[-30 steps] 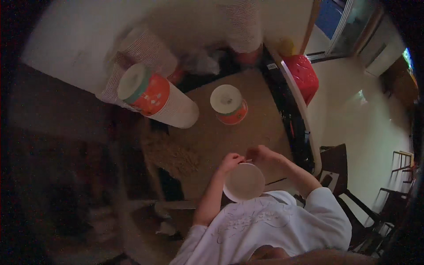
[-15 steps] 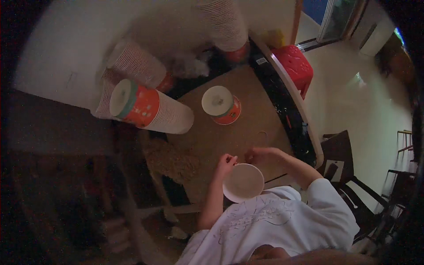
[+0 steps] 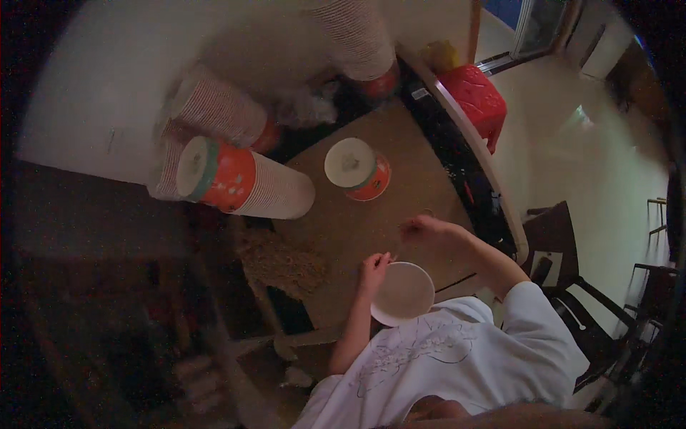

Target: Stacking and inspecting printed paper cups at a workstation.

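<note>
An open, round paper tub (image 3: 402,293), white inside, sits close against my shirt. My left hand (image 3: 373,273) is at its far left rim, fingers pinched together there. A small thing shows at those fingertips, too faint to name. Beyond the tub, my right hand (image 3: 423,232) hovers over the brown table covering, apart from the rim. Its fingers point left and are smeared, so their grip does not show. Farther off stands an upturned orange tub (image 3: 368,187) with a pale base and a green band.
A long stack of nested tubs (image 3: 275,184) lies at the left, with another stack (image 3: 221,111) behind it and a tall one (image 3: 357,43) at the back. A tangled brown heap (image 3: 282,261) lies at the table's left. A red stool (image 3: 475,100) and a dark chair (image 3: 554,250) stand right.
My right hand has moved up and slightly right, away from the tub. My left hand and the tub have shifted slightly right together.
</note>
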The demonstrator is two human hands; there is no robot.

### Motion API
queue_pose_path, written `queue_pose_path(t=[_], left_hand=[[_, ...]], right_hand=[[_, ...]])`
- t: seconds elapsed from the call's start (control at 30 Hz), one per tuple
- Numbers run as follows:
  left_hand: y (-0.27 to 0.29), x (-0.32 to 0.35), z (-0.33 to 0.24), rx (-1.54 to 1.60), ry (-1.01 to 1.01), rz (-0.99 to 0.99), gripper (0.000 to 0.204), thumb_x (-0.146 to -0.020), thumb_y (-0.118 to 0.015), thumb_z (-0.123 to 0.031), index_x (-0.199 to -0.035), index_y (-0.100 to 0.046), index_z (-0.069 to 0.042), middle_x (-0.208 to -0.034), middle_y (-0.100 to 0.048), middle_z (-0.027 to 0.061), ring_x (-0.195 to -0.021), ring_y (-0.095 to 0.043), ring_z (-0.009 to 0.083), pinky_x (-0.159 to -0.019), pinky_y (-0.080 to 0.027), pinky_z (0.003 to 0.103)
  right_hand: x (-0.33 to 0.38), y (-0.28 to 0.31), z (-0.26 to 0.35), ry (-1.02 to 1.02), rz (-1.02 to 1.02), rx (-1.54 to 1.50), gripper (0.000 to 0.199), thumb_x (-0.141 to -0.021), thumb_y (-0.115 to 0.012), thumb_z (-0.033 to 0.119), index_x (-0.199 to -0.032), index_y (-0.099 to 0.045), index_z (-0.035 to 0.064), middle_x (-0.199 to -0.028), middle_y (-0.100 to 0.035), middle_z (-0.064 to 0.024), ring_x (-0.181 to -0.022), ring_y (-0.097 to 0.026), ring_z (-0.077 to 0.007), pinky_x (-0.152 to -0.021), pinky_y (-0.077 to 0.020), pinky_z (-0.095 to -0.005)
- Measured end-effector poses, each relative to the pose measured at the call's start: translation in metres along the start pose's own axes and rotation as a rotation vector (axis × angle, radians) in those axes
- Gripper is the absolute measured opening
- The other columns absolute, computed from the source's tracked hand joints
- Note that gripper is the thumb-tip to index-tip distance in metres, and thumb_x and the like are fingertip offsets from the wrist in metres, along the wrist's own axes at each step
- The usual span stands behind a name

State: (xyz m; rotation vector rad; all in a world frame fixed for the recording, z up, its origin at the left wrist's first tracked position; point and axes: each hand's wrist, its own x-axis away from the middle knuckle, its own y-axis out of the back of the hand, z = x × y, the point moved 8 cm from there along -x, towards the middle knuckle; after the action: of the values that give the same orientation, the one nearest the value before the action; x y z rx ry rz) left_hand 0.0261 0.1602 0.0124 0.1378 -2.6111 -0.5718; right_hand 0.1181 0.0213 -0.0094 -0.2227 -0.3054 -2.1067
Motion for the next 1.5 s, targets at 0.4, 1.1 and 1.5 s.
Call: queue_pose_path(t=[0.4, 1.1, 1.5], left_hand=[[-0.014, -0.003, -0.030, 0.266, 0.199, 0.276, 0.019, -0.077, -0.056, -0.019, -0.071, -0.059, -0.002, -0.066, -0.057, 0.0003, -0.060, -0.050, 0.0067, -0.056, -0.041, 0.022], [-0.014, -0.005, -0.037, -0.031, 0.203, 0.333, 0.013, -0.074, -0.057, -0.013, -0.080, -0.059, -0.001, -0.070, -0.059, 0.0044, -0.064, -0.053, 0.0097, -0.057, -0.044, 0.025], [-0.015, 0.011, -0.056, 0.050, -0.299, 0.264, 0.016, -0.070, -0.058, -0.004, -0.085, -0.051, -0.004, -0.076, -0.057, 0.0049, -0.070, -0.055, 0.0130, -0.064, -0.045, 0.025]], right_hand=[[-0.023, 0.008, 0.011, 0.245, -0.209, 0.144, 0.006, -0.074, -0.054, 0.007, -0.077, -0.057, 0.0026, -0.067, -0.055, -0.0031, -0.064, -0.045, -0.0065, -0.056, -0.0391, -0.0250], [-0.016, 0.023, 0.028, 0.055, -0.261, -0.349, 0.008, -0.074, -0.056, 0.010, -0.077, -0.056, 0.0032, -0.072, -0.058, -0.0071, -0.068, -0.053, -0.0116, -0.061, -0.0429, -0.0283], [-0.016, 0.025, 0.031, 0.077, -0.248, 0.126, 0.005, -0.073, -0.055, 0.006, -0.076, -0.055, 0.0025, -0.072, -0.059, -0.0068, -0.068, -0.055, -0.0138, -0.061, -0.0437, -0.0277]])
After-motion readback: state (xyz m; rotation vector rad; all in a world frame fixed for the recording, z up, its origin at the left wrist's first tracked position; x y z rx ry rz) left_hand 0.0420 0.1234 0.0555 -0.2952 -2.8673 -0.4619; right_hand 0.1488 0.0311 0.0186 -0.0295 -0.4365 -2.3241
